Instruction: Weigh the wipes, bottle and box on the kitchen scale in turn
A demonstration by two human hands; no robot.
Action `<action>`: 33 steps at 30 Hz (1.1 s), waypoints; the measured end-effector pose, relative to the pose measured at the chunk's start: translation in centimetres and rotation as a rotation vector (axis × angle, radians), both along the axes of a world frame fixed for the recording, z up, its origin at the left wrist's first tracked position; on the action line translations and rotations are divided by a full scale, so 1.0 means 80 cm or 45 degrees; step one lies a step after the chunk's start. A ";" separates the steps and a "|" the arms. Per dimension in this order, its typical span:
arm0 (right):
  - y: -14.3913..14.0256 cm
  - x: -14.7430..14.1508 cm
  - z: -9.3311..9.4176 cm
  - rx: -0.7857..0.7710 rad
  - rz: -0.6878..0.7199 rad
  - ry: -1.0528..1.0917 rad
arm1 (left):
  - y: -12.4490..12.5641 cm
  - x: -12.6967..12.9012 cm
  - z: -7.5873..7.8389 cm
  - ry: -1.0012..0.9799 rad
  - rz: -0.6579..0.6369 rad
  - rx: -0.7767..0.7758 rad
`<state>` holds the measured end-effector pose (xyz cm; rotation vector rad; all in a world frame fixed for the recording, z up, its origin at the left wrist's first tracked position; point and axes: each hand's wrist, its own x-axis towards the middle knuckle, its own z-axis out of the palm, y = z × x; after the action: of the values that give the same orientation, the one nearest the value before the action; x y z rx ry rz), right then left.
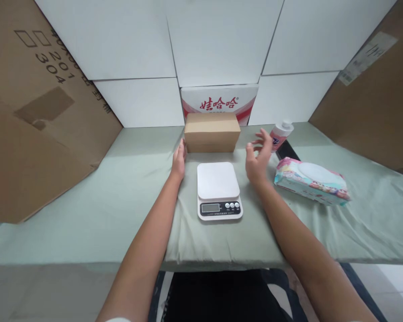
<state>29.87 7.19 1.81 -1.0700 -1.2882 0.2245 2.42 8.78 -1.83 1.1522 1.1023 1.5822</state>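
Observation:
A small brown cardboard box point(212, 132) stands at the back middle of the table, closed. My left hand point(179, 160) lies flat against its left end, touching it. My right hand point(259, 155) hovers open, fingers spread, a little right of the box and apart from it. A white kitchen scale point(218, 189) with a blank display sits in front of the box, between my two forearms, with nothing on its platform.
A pink-and-white bottle point(280, 134) and a black flat object point(288, 151) lie right of my right hand. A wet-wipes pack point(310, 181) rests further right. Large cardboard sheets point(36, 112) lean at both sides. The green cloth-covered table point(87, 214) ends near me.

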 end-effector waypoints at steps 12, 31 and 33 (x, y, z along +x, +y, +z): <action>0.026 0.044 -0.033 -0.023 -0.557 0.087 | -0.012 -0.001 -0.001 0.141 0.074 0.072; -0.054 -0.051 0.031 -0.159 0.867 0.121 | -0.006 0.005 0.008 0.324 0.065 0.052; -0.059 -0.055 0.026 -0.188 0.914 0.054 | -0.007 0.005 0.008 0.351 0.060 0.044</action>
<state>25.43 2.43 3.88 -0.6773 -1.5952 0.8873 2.81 8.24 -1.15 1.4076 1.2909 1.5140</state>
